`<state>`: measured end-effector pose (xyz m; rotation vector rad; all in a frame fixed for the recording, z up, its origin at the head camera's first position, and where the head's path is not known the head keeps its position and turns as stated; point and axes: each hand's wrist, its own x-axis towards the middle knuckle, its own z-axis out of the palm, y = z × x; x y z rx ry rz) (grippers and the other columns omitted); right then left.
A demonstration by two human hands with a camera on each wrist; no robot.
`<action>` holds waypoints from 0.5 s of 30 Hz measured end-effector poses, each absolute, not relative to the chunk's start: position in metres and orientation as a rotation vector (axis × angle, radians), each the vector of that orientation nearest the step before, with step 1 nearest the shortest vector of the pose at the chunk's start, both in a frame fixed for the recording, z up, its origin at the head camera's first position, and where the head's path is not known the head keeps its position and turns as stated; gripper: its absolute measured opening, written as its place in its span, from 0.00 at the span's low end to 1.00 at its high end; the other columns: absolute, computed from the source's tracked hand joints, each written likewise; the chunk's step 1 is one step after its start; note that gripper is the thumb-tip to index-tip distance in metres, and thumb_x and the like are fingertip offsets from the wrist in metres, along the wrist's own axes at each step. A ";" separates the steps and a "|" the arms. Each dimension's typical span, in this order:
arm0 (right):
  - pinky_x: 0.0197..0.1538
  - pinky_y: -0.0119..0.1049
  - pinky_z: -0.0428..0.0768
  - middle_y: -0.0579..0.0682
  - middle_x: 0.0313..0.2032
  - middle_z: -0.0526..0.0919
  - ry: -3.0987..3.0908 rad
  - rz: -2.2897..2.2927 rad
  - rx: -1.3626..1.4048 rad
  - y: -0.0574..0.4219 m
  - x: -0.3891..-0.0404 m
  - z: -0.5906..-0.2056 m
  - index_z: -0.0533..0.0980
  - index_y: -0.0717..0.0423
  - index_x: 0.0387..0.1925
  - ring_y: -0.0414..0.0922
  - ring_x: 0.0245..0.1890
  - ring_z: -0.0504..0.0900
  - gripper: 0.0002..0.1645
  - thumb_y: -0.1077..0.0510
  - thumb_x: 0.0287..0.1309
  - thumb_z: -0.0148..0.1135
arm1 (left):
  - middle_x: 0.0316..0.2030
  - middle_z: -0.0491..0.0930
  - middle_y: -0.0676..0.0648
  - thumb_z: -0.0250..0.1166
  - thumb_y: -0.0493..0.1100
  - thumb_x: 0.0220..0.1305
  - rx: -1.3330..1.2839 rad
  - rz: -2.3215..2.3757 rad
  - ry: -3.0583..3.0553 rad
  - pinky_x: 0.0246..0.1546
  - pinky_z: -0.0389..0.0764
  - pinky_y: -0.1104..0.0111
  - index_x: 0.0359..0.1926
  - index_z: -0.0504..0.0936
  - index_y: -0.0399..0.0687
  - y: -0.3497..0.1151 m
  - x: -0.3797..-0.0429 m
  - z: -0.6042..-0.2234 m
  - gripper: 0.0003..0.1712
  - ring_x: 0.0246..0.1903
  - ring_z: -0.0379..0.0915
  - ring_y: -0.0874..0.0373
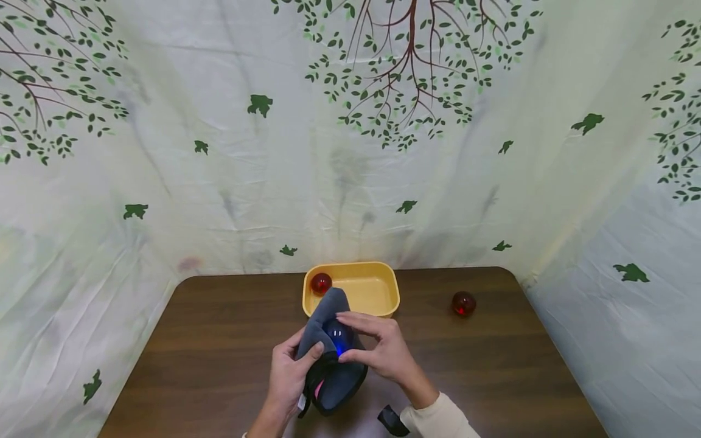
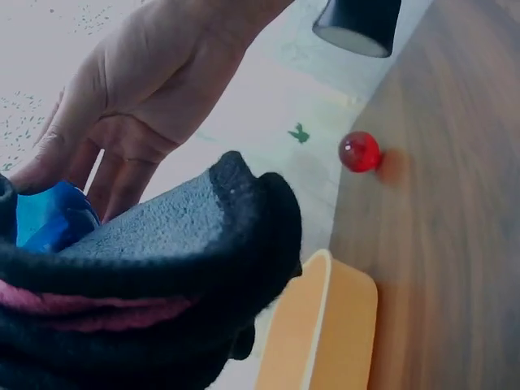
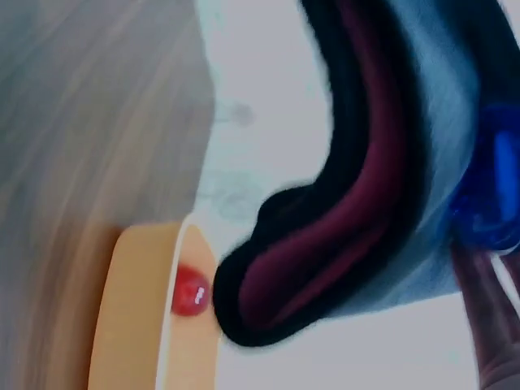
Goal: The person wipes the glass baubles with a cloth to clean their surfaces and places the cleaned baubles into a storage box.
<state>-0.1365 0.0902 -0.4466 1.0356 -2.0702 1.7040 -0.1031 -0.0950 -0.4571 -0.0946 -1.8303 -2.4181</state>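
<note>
Fingers and thumb of the right hand (image 1: 390, 353) are set apart and pinch a blue ball (image 1: 339, 336), forefinger at its upper side and thumb at its lower side. Said ball lies against the grey-blue face of a cloth article (image 1: 344, 384); how deep it sits in the fold cannot be determined. Fingers of the left hand (image 1: 290, 372) grip that article along its left side, thumb laid over the near face, the remaining fingers largely hidden behind. Article noted as tilted, raised above the table (image 1: 230, 347), with black edging and a pink lining (image 3: 380, 175) visible at an opening; a white tag (image 1: 302, 401) shows at its lower left. Just beyond its upper end stands a yellow tray (image 1: 372, 293), its near edge partly covered from the head view. One red ball (image 1: 321, 284) rests inside the tray at the left end. A second red ball (image 1: 463, 304) rests on the brown wood-grain tabletop, to the right of the tray and apart from it. At the right wrist, a pale sleeve (image 1: 442, 420) and a black object (image 1: 392, 421) adjoin. Behind the table hangs a pale backdrop (image 1: 328, 182) printed with branches and green leaves.
</note>
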 end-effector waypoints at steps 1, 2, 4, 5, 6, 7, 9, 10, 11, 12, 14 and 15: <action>0.48 0.43 0.81 0.66 0.50 0.81 -2.044 1.683 1.070 0.090 -0.137 -0.445 0.78 0.70 0.51 0.54 0.52 0.80 0.35 0.74 0.34 0.77 | 0.38 0.85 0.55 0.64 0.27 0.59 -0.109 -2.409 -1.841 0.38 0.83 0.70 0.48 0.85 0.50 -0.095 -0.103 -0.457 0.19 0.37 0.82 0.61; 0.47 0.43 0.82 0.67 0.49 0.81 -2.026 1.679 1.081 0.090 -0.137 -0.444 0.78 0.71 0.50 0.54 0.52 0.81 0.34 0.75 0.34 0.76 | 0.39 0.85 0.55 0.64 0.27 0.59 -0.121 -2.398 -1.854 0.39 0.83 0.70 0.50 0.84 0.45 -0.096 -0.104 -0.458 0.19 0.38 0.82 0.61; 0.46 0.42 0.82 0.66 0.49 0.81 -2.009 1.769 1.039 0.089 -0.136 -0.445 0.78 0.71 0.50 0.51 0.51 0.81 0.33 0.76 0.35 0.75 | 0.39 0.85 0.56 0.65 0.27 0.59 -0.140 -2.366 -1.885 0.38 0.83 0.70 0.52 0.81 0.34 -0.096 -0.105 -0.458 0.19 0.38 0.82 0.61; 0.46 0.41 0.82 0.66 0.49 0.81 -2.006 1.836 0.988 0.087 -0.135 -0.448 0.78 0.71 0.51 0.50 0.51 0.82 0.32 0.75 0.37 0.75 | 0.39 0.85 0.56 0.65 0.28 0.58 -0.143 -2.352 -1.896 0.38 0.83 0.69 0.53 0.80 0.31 -0.097 -0.105 -0.459 0.20 0.38 0.82 0.61; 0.46 0.41 0.82 0.66 0.50 0.81 -2.001 1.914 0.927 0.085 -0.134 -0.451 0.78 0.71 0.51 0.49 0.50 0.82 0.31 0.74 0.39 0.74 | 0.40 0.85 0.56 0.66 0.28 0.57 -0.148 -2.342 -1.904 0.38 0.83 0.69 0.53 0.79 0.30 -0.097 -0.105 -0.459 0.21 0.38 0.82 0.60; 0.46 0.41 0.82 0.65 0.50 0.81 -2.013 1.987 0.838 0.083 -0.133 -0.456 0.78 0.70 0.51 0.49 0.50 0.82 0.30 0.73 0.41 0.74 | 0.40 0.85 0.57 0.67 0.28 0.57 -0.149 -2.332 -1.914 0.38 0.83 0.69 0.54 0.78 0.28 -0.098 -0.105 -0.460 0.22 0.38 0.82 0.60; 0.47 0.40 0.81 0.63 0.50 0.81 -2.034 2.130 0.649 0.080 -0.131 -0.462 0.79 0.68 0.52 0.47 0.48 0.83 0.29 0.69 0.43 0.75 | 0.40 0.85 0.57 0.68 0.27 0.55 -0.171 -2.309 -1.917 0.38 0.83 0.69 0.55 0.76 0.27 -0.097 -0.105 -0.462 0.25 0.38 0.82 0.60; 0.47 0.40 0.81 0.63 0.50 0.82 -2.045 2.185 0.556 0.078 -0.129 -0.464 0.79 0.67 0.52 0.49 0.47 0.83 0.29 0.68 0.43 0.75 | 0.41 0.85 0.58 0.68 0.26 0.54 -0.185 -2.299 -1.916 0.39 0.83 0.69 0.56 0.76 0.27 -0.097 -0.105 -0.464 0.26 0.39 0.82 0.60; 0.47 0.39 0.81 0.63 0.50 0.82 -2.059 2.225 0.467 0.077 -0.128 -0.464 0.79 0.66 0.52 0.49 0.46 0.84 0.29 0.66 0.44 0.75 | 0.42 0.84 0.58 0.68 0.25 0.53 -0.211 -2.277 -1.918 0.40 0.83 0.69 0.57 0.75 0.26 -0.096 -0.106 -0.466 0.27 0.40 0.82 0.60; 0.47 0.38 0.81 0.63 0.49 0.82 -2.072 2.256 0.388 0.076 -0.127 -0.464 0.79 0.66 0.51 0.50 0.46 0.84 0.28 0.65 0.45 0.75 | 0.44 0.84 0.58 0.68 0.24 0.52 -0.235 -2.238 -1.933 0.41 0.82 0.70 0.58 0.74 0.26 -0.095 -0.107 -0.467 0.29 0.42 0.81 0.61; 0.46 0.37 0.81 0.63 0.49 0.82 -2.087 2.304 0.261 0.074 -0.125 -0.462 0.80 0.65 0.51 0.51 0.46 0.83 0.26 0.63 0.48 0.74 | 0.48 0.82 0.57 0.69 0.23 0.49 -0.294 -2.139 -1.965 0.45 0.80 0.73 0.58 0.73 0.26 -0.094 -0.109 -0.470 0.32 0.45 0.80 0.63; 0.45 0.38 0.82 0.63 0.48 0.82 -2.077 2.333 0.225 0.073 -0.125 -0.462 0.79 0.67 0.51 0.52 0.46 0.83 0.25 0.62 0.50 0.73 | 0.50 0.81 0.55 0.71 0.22 0.46 -0.321 -2.077 -1.985 0.47 0.79 0.74 0.58 0.74 0.28 -0.094 -0.110 -0.470 0.33 0.47 0.79 0.64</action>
